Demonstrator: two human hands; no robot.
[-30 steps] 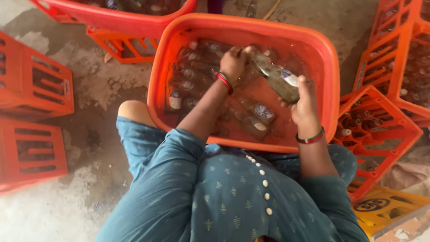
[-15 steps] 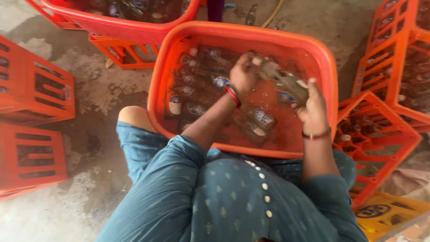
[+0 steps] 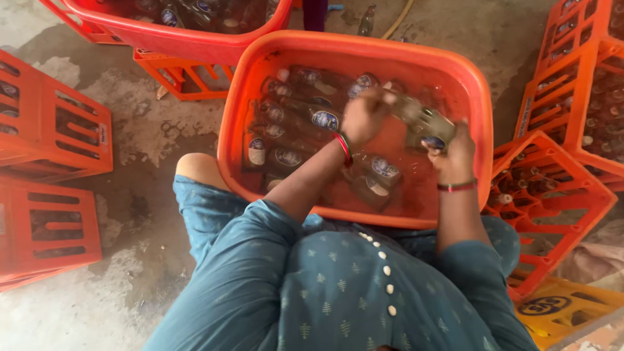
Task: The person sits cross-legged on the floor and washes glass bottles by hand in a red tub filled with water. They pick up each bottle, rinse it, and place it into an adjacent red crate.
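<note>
Both hands clamp one glass bottle (image 3: 426, 123) over the orange tub's (image 3: 260, 71) far right corner — left hand (image 3: 365, 116) at the neck, right hand (image 3: 453, 151) round the body — wet, slippery, breakable, best gripped at both ends.

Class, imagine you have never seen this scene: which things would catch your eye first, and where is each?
First, the large orange plastic tub at centre, full of water and labelled glass bottles. Above it, the left hand and right hand grip one clear glass bottle. Stacked orange plastic crates stand left and right.
</note>
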